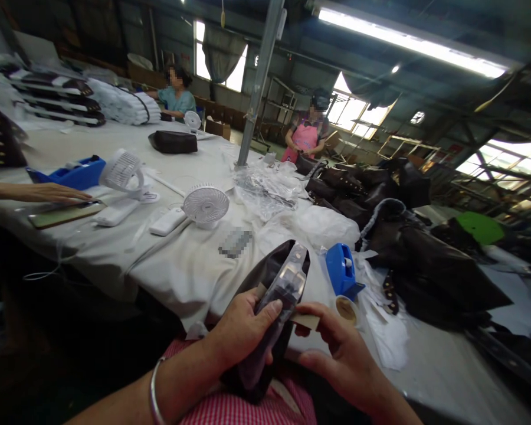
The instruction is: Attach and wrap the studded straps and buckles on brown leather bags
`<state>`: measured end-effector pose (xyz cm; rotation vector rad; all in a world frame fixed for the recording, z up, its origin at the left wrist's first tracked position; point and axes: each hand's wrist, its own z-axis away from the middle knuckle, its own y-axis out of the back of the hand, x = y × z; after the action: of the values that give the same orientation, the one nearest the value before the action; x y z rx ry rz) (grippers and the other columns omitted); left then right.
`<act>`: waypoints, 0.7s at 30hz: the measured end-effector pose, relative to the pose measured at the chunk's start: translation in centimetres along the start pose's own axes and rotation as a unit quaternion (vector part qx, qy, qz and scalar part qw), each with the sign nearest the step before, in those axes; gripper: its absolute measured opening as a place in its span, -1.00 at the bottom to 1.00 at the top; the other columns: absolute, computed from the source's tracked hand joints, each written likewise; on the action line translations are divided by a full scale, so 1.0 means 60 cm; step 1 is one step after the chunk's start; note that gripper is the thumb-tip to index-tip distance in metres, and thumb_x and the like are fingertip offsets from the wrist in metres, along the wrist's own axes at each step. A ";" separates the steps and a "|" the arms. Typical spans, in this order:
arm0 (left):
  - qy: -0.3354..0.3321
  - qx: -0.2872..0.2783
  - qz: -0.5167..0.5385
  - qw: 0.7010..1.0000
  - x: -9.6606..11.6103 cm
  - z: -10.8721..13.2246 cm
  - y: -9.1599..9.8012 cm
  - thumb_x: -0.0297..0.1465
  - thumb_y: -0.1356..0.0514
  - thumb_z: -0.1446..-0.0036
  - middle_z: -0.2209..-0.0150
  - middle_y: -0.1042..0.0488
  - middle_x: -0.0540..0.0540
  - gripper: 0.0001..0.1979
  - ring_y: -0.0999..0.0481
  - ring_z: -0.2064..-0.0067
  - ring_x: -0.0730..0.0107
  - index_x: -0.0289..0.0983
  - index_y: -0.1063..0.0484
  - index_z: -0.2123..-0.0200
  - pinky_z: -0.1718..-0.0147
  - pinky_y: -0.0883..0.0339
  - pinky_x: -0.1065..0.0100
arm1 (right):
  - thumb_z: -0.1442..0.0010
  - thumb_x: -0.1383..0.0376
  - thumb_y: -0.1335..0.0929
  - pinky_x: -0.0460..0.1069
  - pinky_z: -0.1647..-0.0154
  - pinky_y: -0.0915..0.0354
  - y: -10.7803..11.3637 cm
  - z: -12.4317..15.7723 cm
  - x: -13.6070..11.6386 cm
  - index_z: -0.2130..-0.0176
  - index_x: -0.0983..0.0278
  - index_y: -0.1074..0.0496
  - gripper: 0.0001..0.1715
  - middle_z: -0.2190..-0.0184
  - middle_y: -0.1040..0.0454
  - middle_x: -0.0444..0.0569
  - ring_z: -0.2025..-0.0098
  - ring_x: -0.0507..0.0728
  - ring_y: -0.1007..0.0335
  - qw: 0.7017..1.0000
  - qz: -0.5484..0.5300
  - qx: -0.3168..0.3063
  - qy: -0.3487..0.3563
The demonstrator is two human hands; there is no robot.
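Observation:
A dark leather-like bag (pixel 265 265) with a clear plastic-wrapped strap and buckle (pixel 291 277) along its top rests at my lap, tilted upward. My left hand (pixel 248 324) grips it, thumb on the plastic wrap. My right hand (pixel 343 348) is at the bag's right side, with a small pale piece (pixel 306 320) between its fingers; its thumb is apart below. Just beyond my right hand are a roll of tape (pixel 347 308) and a blue tape dispenser (pixel 341 271).
Dark bags (pixel 429 265) are heaped at the right. Clear plastic (pixel 269 192), white fans (pixel 206 203) and a second blue dispenser (pixel 68 172) lie on the white-covered table (pixel 172 265). Another person's hand (pixel 48 192) reaches in from the left; two people are farther back.

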<state>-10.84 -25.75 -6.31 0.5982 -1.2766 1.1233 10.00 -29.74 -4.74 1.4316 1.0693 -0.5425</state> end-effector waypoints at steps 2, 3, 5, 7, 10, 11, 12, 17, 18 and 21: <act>0.004 -0.003 -0.010 1.000 -0.001 -0.001 -0.003 -0.04 -0.17 -0.14 0.58 -0.47 0.01 -0.60 -0.44 0.72 0.40 -0.26 -0.37 0.19 0.81 -0.24 0.51 | -0.16 0.39 -0.40 0.03 0.18 -0.38 0.012 -0.005 -0.012 0.00 0.13 -0.48 -0.60 0.17 -0.56 0.01 0.19 0.18 -0.47 0.993 0.081 0.006 0.092; 0.008 -0.007 -0.018 1.000 -0.001 -0.001 -0.005 -0.03 -0.17 -0.14 0.59 -0.46 0.01 -0.60 -0.44 0.71 0.38 -0.25 -0.36 0.20 0.81 -0.25 0.50 | -0.19 0.42 -0.35 0.01 0.21 -0.37 0.017 -0.011 -0.020 0.05 0.14 -0.51 -0.66 0.23 -0.56 0.01 0.23 0.16 -0.47 0.983 0.125 0.009 0.135; 0.015 -0.025 -0.038 0.999 -0.001 0.001 -0.008 -0.01 -0.16 -0.13 0.57 -0.47 0.00 -0.59 -0.47 0.69 0.34 -0.24 -0.36 0.21 0.80 -0.25 0.48 | -0.23 0.45 -0.31 0.01 0.24 -0.34 0.024 -0.029 -0.038 0.15 0.18 -0.54 -0.72 0.29 -0.54 0.02 0.26 0.14 -0.44 0.958 0.202 -0.003 0.202; 0.010 -0.051 -0.076 0.996 0.000 0.004 -0.010 0.00 -0.13 -0.14 0.53 -0.51 -0.03 -0.59 -0.49 0.65 0.33 -0.24 -0.37 0.23 0.77 -0.24 0.48 | -0.23 0.43 -0.32 0.07 0.11 -0.30 0.027 -0.051 -0.057 0.24 0.20 -0.55 -0.78 0.22 -0.53 0.04 0.15 0.18 -0.43 0.939 0.252 -0.035 0.234; -0.059 -0.072 -0.172 0.981 0.009 0.010 -0.011 -0.08 -0.07 -0.22 0.45 -0.55 -0.06 -0.63 -0.52 0.53 0.35 -0.27 -0.44 0.25 0.62 -0.29 0.46 | -0.20 0.45 -0.34 0.14 -0.09 -0.19 0.023 -0.081 -0.078 0.37 0.23 -0.52 -0.81 0.04 -0.49 0.02 -0.07 0.22 -0.35 0.937 0.249 -0.098 0.225; -0.091 -0.071 -0.210 0.971 0.013 0.012 -0.011 -0.14 -0.05 -0.25 0.42 -0.56 -0.07 -0.65 -0.52 0.47 0.35 -0.28 -0.46 0.26 0.54 -0.31 0.44 | -0.19 0.47 -0.35 0.12 -0.09 -0.18 0.021 -0.088 -0.081 0.38 0.24 -0.51 -0.81 0.03 -0.50 0.00 -0.06 0.20 -0.37 0.941 0.231 -0.122 0.213; -0.119 -0.072 -0.246 0.959 0.017 0.015 -0.011 -0.19 -0.03 -0.27 0.40 -0.57 -0.07 -0.67 -0.52 0.42 0.35 -0.29 -0.47 0.26 0.47 -0.33 0.43 | -0.18 0.49 -0.35 0.09 -0.08 -0.19 0.017 -0.094 -0.083 0.39 0.25 -0.50 -0.81 0.06 -0.52 -0.03 -0.01 0.16 -0.41 0.946 0.212 -0.146 0.199; -0.122 -0.100 -0.336 0.929 0.031 0.031 -0.011 -0.27 0.03 -0.30 0.40 -0.56 -0.08 -0.69 -0.50 0.38 0.32 -0.27 -0.47 0.21 0.37 -0.30 0.38 | -0.11 0.55 -0.40 0.00 0.05 -0.23 0.002 -0.095 -0.076 0.43 0.27 -0.49 -0.80 0.32 -0.57 -0.13 0.24 0.05 -0.47 0.963 0.159 -0.169 0.134; -0.113 -0.100 -0.330 0.932 0.031 0.033 -0.010 -0.26 0.03 -0.30 0.41 -0.56 -0.08 -0.69 -0.51 0.38 0.31 -0.27 -0.46 0.20 0.36 -0.31 0.38 | -0.12 0.55 -0.40 -0.01 0.07 -0.24 0.000 -0.092 -0.074 0.43 0.27 -0.49 -0.80 0.35 -0.56 -0.13 0.26 0.04 -0.46 0.968 0.153 -0.159 0.123; -0.095 -0.102 -0.294 0.946 0.023 0.035 -0.007 -0.25 -0.02 -0.27 0.39 -0.57 -0.08 -0.71 -0.54 0.36 0.30 -0.29 -0.44 0.20 0.33 -0.33 0.37 | -0.12 0.55 -0.40 -0.04 0.16 -0.28 -0.003 -0.084 -0.070 0.45 0.29 -0.50 -0.79 0.39 -0.55 -0.12 0.31 0.03 -0.46 0.978 0.124 -0.138 0.099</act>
<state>-11.54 -27.31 -4.40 0.8739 -1.2392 0.4408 6.60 -26.18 -0.42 1.3643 1.0557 -0.0675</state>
